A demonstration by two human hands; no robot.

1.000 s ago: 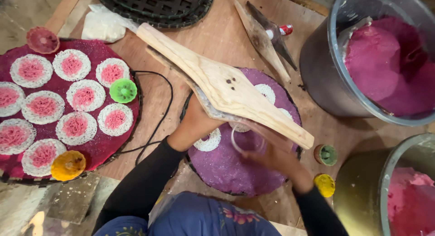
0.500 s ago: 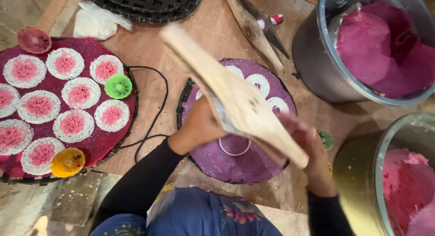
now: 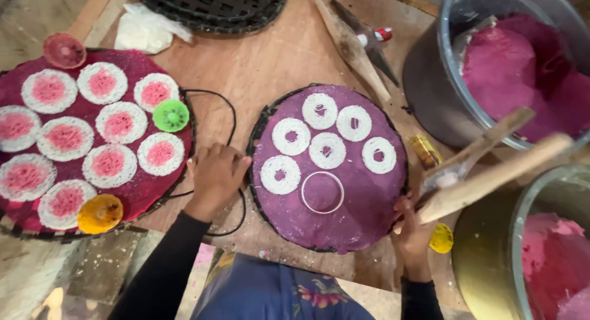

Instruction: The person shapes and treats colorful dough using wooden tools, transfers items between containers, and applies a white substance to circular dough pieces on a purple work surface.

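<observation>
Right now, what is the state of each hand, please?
Left hand: holds nothing, fingers curled, resting at the purple tray edge.
Right hand: closed on the wooden press.

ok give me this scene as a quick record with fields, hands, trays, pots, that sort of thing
left hand: resting at the left rim of the purple tray, by a black cable
right hand: gripping a wooden press, raised toward the pots
purple tray: five white rings of noodle strands, plus one bare metal ring
red tray: white discs with pink centres, green cap, yellow cap
grey pot: magenta dough
brass pot: pink dough
table: wooden
</observation>
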